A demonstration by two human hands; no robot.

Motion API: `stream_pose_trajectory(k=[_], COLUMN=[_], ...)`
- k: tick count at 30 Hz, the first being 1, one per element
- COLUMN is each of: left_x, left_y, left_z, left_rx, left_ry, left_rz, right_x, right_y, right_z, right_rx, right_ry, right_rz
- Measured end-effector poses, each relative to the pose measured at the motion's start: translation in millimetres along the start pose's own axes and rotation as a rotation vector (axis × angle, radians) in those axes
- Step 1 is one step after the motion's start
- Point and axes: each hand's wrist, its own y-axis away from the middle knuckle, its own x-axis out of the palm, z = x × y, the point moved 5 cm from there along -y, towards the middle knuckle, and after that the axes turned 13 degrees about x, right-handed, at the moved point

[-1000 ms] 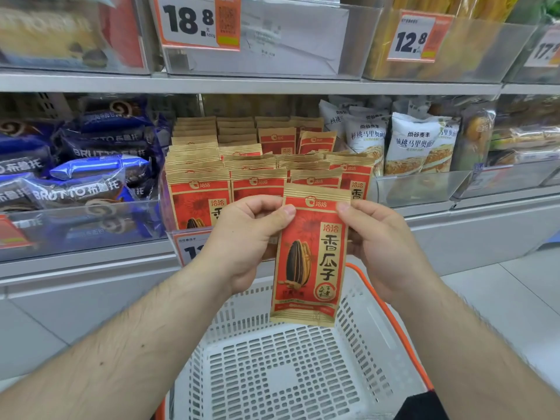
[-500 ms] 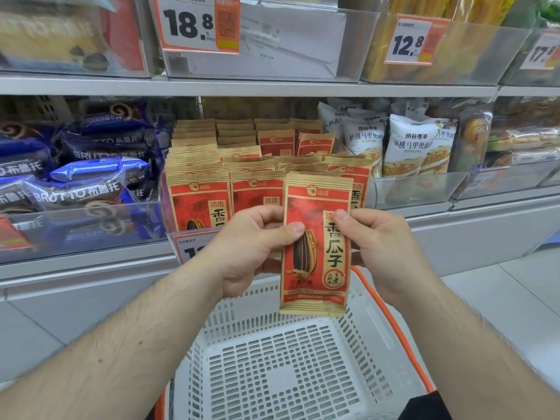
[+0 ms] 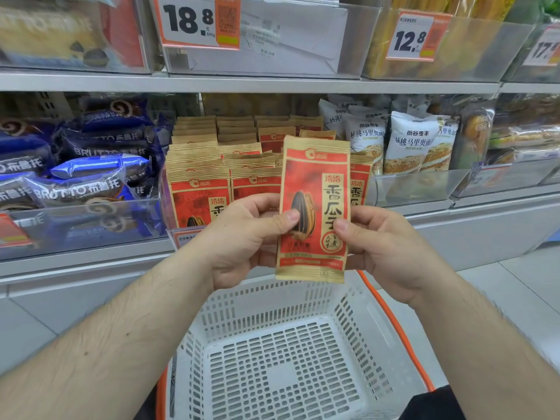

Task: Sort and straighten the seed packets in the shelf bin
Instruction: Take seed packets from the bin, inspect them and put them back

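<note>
Raised since earlier, "香瓜子" seed packet (image 3: 315, 207) is pinched by left hand (image 3: 242, 237) and right hand (image 3: 391, 250) fingers.

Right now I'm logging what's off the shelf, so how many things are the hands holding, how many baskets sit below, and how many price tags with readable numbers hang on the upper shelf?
Seed packet, held upright by the left hand and right hand: 1
White basket: 1
Price tags, 18.8, 12.8 and a cut-off one: 3
Total: 5
</note>
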Motion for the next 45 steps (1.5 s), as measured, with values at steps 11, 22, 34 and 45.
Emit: stream_pose_trajectory(k=[11, 22, 34, 45], left_x=[1, 6, 24, 27], left_y=[1, 5, 9, 7], left_z=[-1, 10, 24, 22], left_rx=[0.022, 0.038, -0.072, -0.005], left_ry=[0.022, -0.408, -0.255, 0.093], left_rz=[0.031, -0.102, 0.246, 0.337], right_x=[4, 20, 11, 30], right_y=[11, 10, 10, 4], right_z=[0, -5, 13, 3], right_rx=[0.065, 0.059, -0.295, -0.176], right_ry=[0.146, 0.512, 0.278, -0.036], right_rz=[0.21, 0.092, -0.238, 0.061])
